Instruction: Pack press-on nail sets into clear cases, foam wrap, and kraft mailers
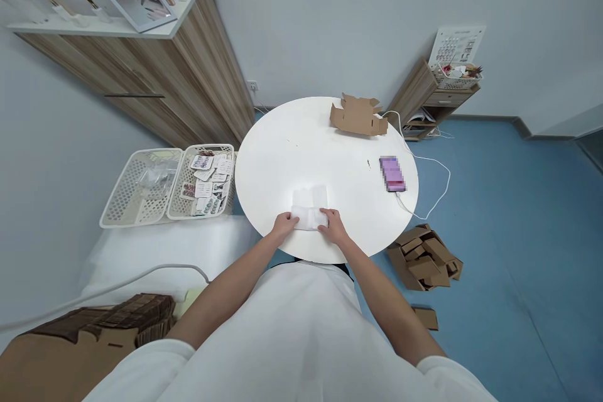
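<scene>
White sheet (309, 208), edges under hands (308, 226)

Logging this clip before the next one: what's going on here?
A person stands at a round white table, both hands on a white packet at its near edge. The left hand grips the packet's left end and the right hand its right end. Farther back lie an unfolded cardboard box and a phone on a white cable. Two white baskets sit to the left, one holding small cards.
</scene>
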`<state>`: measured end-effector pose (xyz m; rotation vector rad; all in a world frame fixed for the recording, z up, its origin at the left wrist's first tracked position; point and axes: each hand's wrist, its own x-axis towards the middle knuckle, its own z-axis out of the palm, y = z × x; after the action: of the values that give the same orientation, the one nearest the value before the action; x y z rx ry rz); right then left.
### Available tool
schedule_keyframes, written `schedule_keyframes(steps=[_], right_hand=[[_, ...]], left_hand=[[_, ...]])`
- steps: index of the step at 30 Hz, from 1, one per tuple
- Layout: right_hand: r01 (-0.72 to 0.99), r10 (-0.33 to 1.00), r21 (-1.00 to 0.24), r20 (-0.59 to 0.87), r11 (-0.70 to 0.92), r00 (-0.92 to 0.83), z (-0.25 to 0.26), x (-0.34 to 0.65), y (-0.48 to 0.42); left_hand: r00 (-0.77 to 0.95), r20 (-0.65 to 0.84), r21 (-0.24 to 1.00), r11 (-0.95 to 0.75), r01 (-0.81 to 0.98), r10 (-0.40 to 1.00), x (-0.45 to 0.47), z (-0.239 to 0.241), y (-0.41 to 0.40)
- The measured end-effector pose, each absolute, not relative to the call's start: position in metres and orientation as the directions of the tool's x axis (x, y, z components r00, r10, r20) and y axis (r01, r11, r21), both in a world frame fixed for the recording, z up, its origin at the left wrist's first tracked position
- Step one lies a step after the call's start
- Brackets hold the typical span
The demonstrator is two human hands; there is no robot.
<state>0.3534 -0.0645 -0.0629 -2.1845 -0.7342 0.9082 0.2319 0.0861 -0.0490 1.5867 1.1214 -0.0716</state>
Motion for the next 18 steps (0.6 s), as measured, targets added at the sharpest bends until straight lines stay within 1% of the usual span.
schedule_keyframes(steps=[2, 4, 6, 7, 9, 11, 13, 15, 18], right_hand=[[0.234, 0.676, -0.727, -0.4, -0.645, 0.619, -0.062, 0.352, -0.064], [0.234, 0.665, -0.715, -0.407, -0.659, 0.626, -0.061, 0.351, -0.063], [0.242, 0.662, -0.706, -0.409, -0.666, 0.628, -0.06, 0.35, -0.062], [0.248, 0.66, -0.7, -0.408, -0.67, 0.631, -0.06, 0.35, -0.061], [0.263, 0.656, -0.687, -0.403, -0.677, 0.638, -0.059, 0.35, -0.059], [0.284, 0.66, -0.679, -0.389, -0.677, 0.642, -0.058, 0.35, -0.057], [0.31, 0.68, -0.687, -0.365, -0.658, 0.635, -0.058, 0.352, -0.056], [0.323, 0.702, -0.704, -0.343, -0.632, 0.624, -0.058, 0.354, -0.057], [0.251, 0.698, -0.753, -0.356, -0.608, 0.621, -0.058, 0.358, -0.059]], left_hand=[[0.56, -0.536, 0.732, 0.016, 0.681, 0.632, 0.231, -0.047, 0.084], [0.594, -0.462, 0.71, -0.125, 0.693, 0.659, 0.231, -0.044, 0.082], [0.654, -0.384, 0.7, -0.256, 0.667, 0.652, 0.233, -0.041, 0.078], [0.683, -0.356, 0.714, -0.286, 0.639, 0.637, 0.235, -0.04, 0.076], [0.719, -0.333, 0.767, -0.269, 0.583, 0.61, 0.24, -0.038, 0.071], [0.726, -0.328, 0.789, -0.246, 0.562, 0.605, 0.247, -0.038, 0.064], [0.727, -0.329, 0.774, -0.27, 0.573, 0.602, 0.254, -0.04, 0.057], [0.752, -0.32, 0.748, -0.333, 0.574, 0.577, 0.258, -0.042, 0.05], [0.815, -0.28, 0.721, -0.449, 0.527, 0.507, 0.258, -0.046, 0.042]])
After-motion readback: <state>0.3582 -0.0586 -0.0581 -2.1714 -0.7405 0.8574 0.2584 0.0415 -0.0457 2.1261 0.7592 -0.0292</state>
